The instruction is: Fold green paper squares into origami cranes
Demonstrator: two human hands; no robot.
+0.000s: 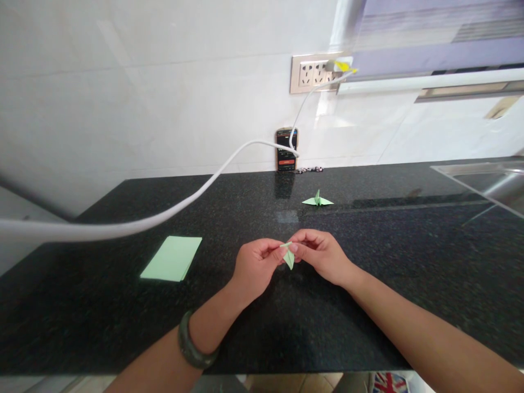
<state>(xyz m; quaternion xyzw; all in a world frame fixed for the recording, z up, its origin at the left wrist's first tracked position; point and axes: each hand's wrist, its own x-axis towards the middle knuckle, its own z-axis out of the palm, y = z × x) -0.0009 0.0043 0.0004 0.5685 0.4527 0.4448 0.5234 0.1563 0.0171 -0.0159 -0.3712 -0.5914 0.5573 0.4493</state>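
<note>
Between my two hands, just above the counter, is a small folded piece of light green paper (290,260), its pointed end hanging down. My left hand (257,267) pinches it from the left with thumb and forefinger. From the other side my right hand (321,255) pinches it too, thumb against the paper. The fingertips cover part of the folds. Beyond my hands, a finished green paper crane (318,201) stands with its wings spread. To the left lies a stack of light green paper sheets (172,258).
A phone (286,150) leans on the wall at the back of the black counter (102,316). A white cable (196,194) runs across the view near the camera, up to the wall socket (313,73). At the right is a metal sink (491,183).
</note>
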